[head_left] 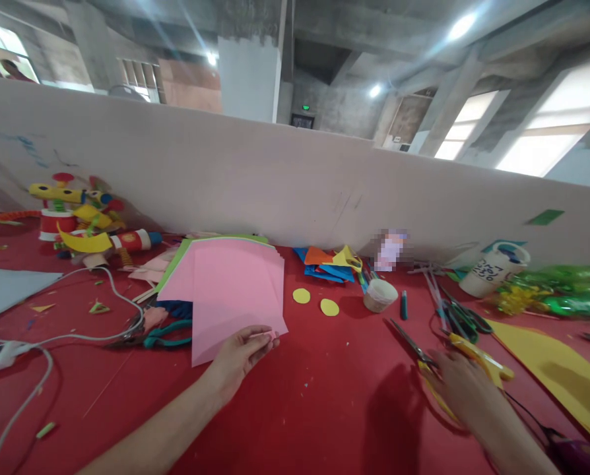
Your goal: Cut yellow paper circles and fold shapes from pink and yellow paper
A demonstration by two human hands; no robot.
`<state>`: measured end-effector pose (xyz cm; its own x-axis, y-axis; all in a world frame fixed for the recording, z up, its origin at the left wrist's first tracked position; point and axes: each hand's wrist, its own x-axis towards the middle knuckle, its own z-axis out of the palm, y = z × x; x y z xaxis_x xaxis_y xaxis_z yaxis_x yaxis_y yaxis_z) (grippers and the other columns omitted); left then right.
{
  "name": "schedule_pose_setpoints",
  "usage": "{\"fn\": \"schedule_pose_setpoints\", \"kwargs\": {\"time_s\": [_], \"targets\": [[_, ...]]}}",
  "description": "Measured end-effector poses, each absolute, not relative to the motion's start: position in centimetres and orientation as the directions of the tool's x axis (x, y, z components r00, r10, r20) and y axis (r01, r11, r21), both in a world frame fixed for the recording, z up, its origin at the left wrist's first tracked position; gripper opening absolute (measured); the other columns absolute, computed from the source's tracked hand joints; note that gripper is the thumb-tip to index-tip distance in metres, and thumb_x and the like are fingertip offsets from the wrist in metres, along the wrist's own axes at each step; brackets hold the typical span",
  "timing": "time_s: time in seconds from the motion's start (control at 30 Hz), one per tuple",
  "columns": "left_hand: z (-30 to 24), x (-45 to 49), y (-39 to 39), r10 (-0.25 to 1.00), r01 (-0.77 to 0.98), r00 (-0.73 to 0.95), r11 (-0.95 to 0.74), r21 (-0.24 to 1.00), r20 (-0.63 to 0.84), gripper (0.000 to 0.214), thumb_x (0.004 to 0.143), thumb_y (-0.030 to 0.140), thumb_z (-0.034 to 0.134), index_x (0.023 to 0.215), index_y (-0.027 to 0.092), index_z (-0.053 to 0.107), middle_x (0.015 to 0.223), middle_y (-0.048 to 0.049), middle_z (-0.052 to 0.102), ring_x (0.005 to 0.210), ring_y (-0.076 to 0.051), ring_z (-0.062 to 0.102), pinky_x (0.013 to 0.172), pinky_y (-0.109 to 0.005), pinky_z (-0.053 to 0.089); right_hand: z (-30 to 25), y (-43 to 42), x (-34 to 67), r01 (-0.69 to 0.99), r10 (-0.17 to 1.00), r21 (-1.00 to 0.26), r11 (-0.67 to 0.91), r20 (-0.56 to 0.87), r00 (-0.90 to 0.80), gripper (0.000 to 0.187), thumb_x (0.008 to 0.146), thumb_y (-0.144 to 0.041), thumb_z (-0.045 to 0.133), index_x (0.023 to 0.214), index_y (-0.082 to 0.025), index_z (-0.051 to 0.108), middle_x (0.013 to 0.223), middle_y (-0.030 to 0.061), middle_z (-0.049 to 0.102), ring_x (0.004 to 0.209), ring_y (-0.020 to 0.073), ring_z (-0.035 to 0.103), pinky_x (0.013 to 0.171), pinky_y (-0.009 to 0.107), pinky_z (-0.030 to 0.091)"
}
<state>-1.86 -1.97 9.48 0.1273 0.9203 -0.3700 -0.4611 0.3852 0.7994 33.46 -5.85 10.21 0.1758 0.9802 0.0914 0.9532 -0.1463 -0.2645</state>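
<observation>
My left hand (pixel 243 356) is closed in a pinch on a small pink piece of paper (pixel 273 335). It hovers over the lower right corner of a stack of pink sheets (pixel 238 284). On the right, my right hand (pixel 460 376) is closed over the handles of a pair of yellow-handled scissors (pixel 438 396), the blades pointing away to the upper left; its fingertips are partly hidden. Just beyond that hand lies a yellow glue gun (pixel 488 359). Two yellow paper circles (pixel 301 295) lie between the pink sheets and a small tub (pixel 380 295).
Teal-handled pliers (pixel 169 333) and a white cable (pixel 111 277) lie left. Green-handled scissors (pixel 466 320), yellow sheets (pixel 557 369) and a white cup (pixel 495 270) stand or lie right. Paper-cup toys (pixel 57 224) and coloured scraps (pixel 327 264) line the white partition (pixel 255 178).
</observation>
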Motion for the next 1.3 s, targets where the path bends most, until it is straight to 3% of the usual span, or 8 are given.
{"fn": "schedule_pose_setpoints", "kwargs": {"time_s": [0.07, 0.13, 0.17, 0.23, 0.33, 0.6, 0.83, 1.3], "targets": [[9.4, -1.8, -2.1, 0.914, -0.427, 0.156, 0.404, 0.809, -0.375, 0.019, 0.058, 0.018, 0.078, 0.072, 0.013, 0.066, 0.07, -0.0033, 0.07, 0.073, -0.014, 0.066, 0.08, -0.022, 0.048, 11.1, -4.6, 29.6, 0.886, 0.988, -0.464, 0.014, 0.14, 0.058, 0.02, 0.074, -0.023, 0.047, 0.083, -0.018, 0.064, 0.091, 0.014, 0.065, 0.092, 0.0329, 0.059, 0.086, 0.049, 0.04], [9.2, -1.8, -2.2, 0.905, -0.388, 0.2, 0.425, 0.818, -0.375, 0.022, 0.057, 0.021, 0.079, 0.072, 0.014, 0.066, 0.071, -0.003, 0.07, 0.073, -0.013, 0.066, 0.079, -0.021, 0.048, 11.4, -3.4, 24.8, 0.795, 0.989, -0.588, 0.148, 0.106, -0.106, 0.024, 0.08, -0.031, 0.045, 0.092, -0.023, 0.064, 0.096, 0.0048, 0.067, 0.088, 0.0218, 0.062, 0.079, 0.033, 0.049], [9.0, -1.8, -2.3, 0.901, -0.373, 0.224, 0.431, 0.821, -0.372, 0.023, 0.056, 0.022, 0.08, 0.073, 0.014, 0.066, 0.072, -0.003, 0.071, 0.073, -0.013, 0.066, 0.078, -0.021, 0.049, 11.3, -2.9, 22.5, 0.619, 0.974, -0.763, 0.187, 0.064, -0.216, 0.025, 0.081, -0.032, 0.047, 0.096, -0.021, 0.064, 0.096, 0.0058, 0.067, 0.087, 0.0216, 0.063, 0.075, 0.032, 0.05], [8.7, -1.7, -2.5, 0.898, -0.356, 0.258, 0.43, 0.83, -0.355, 0.025, 0.055, 0.024, 0.08, 0.074, 0.015, 0.067, 0.072, -0.0031, 0.071, 0.073, -0.014, 0.066, 0.076, -0.022, 0.049, 10.5, -2.2, 18.6, 0.498, 0.952, -0.837, 0.226, 0.081, -0.297, 0.026, 0.081, -0.032, 0.048, 0.102, -0.022, 0.061, 0.092, 0.0026, 0.068, 0.084, 0.0171, 0.063, 0.073, 0.028, 0.051], [8.6, -1.6, -2.8, 0.904, -0.33, 0.261, 0.413, 0.849, -0.338, 0.025, 0.053, 0.023, 0.081, 0.072, 0.013, 0.067, 0.07, -0.0029, 0.07, 0.069, -0.013, 0.065, 0.075, -0.024, 0.049, 8.8, -1.9, 15.8, 0.279, 0.939, -0.934, 0.221, 0.127, -0.32, 0.022, 0.079, -0.031, 0.054, 0.093, -0.017, 0.064, 0.087, 0.0041, 0.068, 0.081, 0.016, 0.063, 0.073, 0.028, 0.049], [8.7, -1.5, -2.8, 0.883, -0.263, 0.297, 0.441, 0.858, -0.363, 0.03, 0.055, 0.022, 0.08, 0.081, 0.014, 0.067, 0.072, -0.0022, 0.069, 0.069, -0.014, 0.066, 0.074, -0.026, 0.05, 6.9, -2.5, 16.0, 0.067, 0.935, -0.986, 0.154, 0.123, -0.332, 0.016, 0.075, -0.031, 0.063, 0.084, -0.018, 0.064, 0.08, 0.002, 0.067, 0.073, 0.0138, 0.062, 0.068, 0.026, 0.047], [8.5, -1.4, -3.0, 0.877, -0.192, 0.293, 0.443, 0.876, -0.38, 0.032, 0.056, 0.023, 0.079, 0.083, 0.014, 0.065, 0.071, -0.0037, 0.07, 0.069, -0.015, 0.067, 0.072, -0.026, 0.051, 6.8, -2.7, 15.9, 0.062, 0.922, -0.98, 0.189, 0.155, -0.354, 0.01, 0.076, -0.028, 0.063, 0.08, -0.018, 0.064, 0.078, 0.001, 0.062, 0.069, 0.0128, 0.061, 0.065, 0.025, 0.047], [8.7, -1.5, -2.8, 0.868, -0.229, 0.329, 0.457, 0.86, -0.373, 0.029, 0.059, 0.025, 0.078, 0.082, 0.013, 0.066, 0.073, -0.0032, 0.071, 0.071, -0.014, 0.066, 0.071, -0.023, 0.051, 6.9, -2.6, 16.4, 0.057, 0.902, -0.984, 0.166, 0.128, -0.411, 0.01, 0.079, -0.03, 0.059, 0.08, -0.02, 0.059, 0.079, 0.001, 0.06, 0.072, 0.0131, 0.057, 0.062, 0.025, 0.043]]}}
